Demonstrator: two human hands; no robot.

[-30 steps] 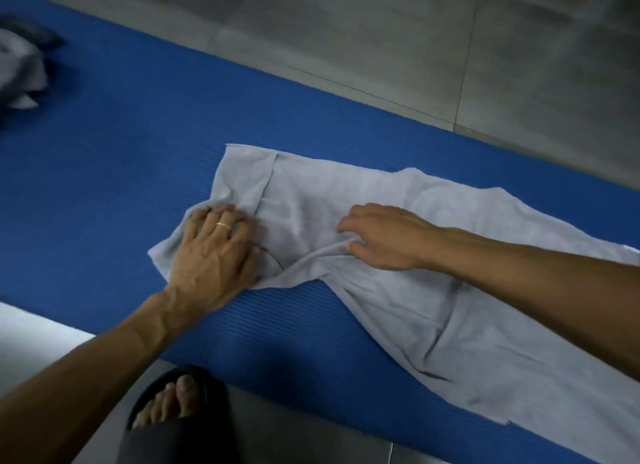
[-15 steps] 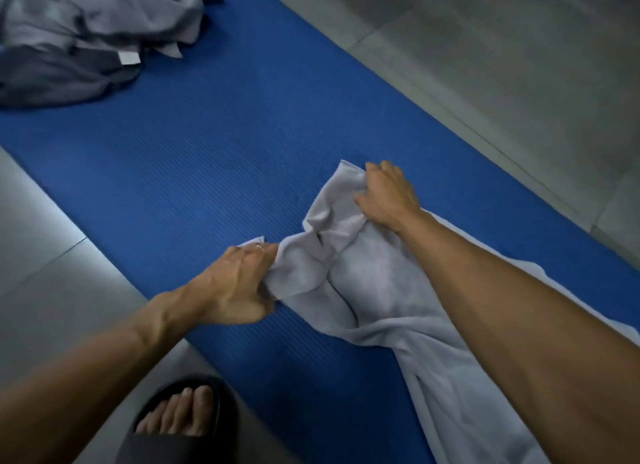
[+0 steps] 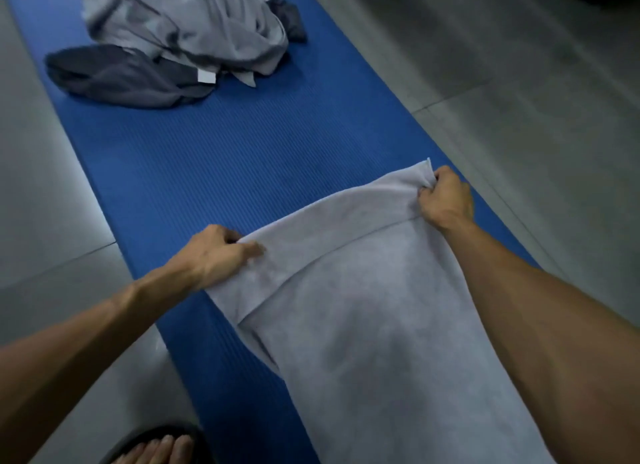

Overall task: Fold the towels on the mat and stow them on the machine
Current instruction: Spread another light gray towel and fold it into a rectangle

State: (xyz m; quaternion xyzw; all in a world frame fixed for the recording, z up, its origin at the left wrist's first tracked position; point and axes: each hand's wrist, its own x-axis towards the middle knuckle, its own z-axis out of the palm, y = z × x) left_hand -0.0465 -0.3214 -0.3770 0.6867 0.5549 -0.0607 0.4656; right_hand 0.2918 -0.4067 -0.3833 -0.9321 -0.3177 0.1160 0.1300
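Observation:
A light grey towel (image 3: 374,325) lies lengthwise on the blue mat (image 3: 214,165), running from the middle to the bottom right. Its far end is folded over, with a hem line across it. My left hand (image 3: 218,255) pinches the towel's near-left corner. At the far-right corner my right hand (image 3: 446,200) grips the cloth in curled fingers. The edge between the two hands is stretched straight. No machine is in view.
A heap of unfolded towels (image 3: 194,23), light grey over a dark grey one (image 3: 117,79), sits at the mat's far end. Grey floor tiles (image 3: 519,99) flank the mat. My sandalled foot (image 3: 156,449) stands at the bottom left beside the mat.
The towel's end was bunched between my hands; both hands have moved apart to its two corners and pulled the edge out straight. The view has turned toward the towel heap.

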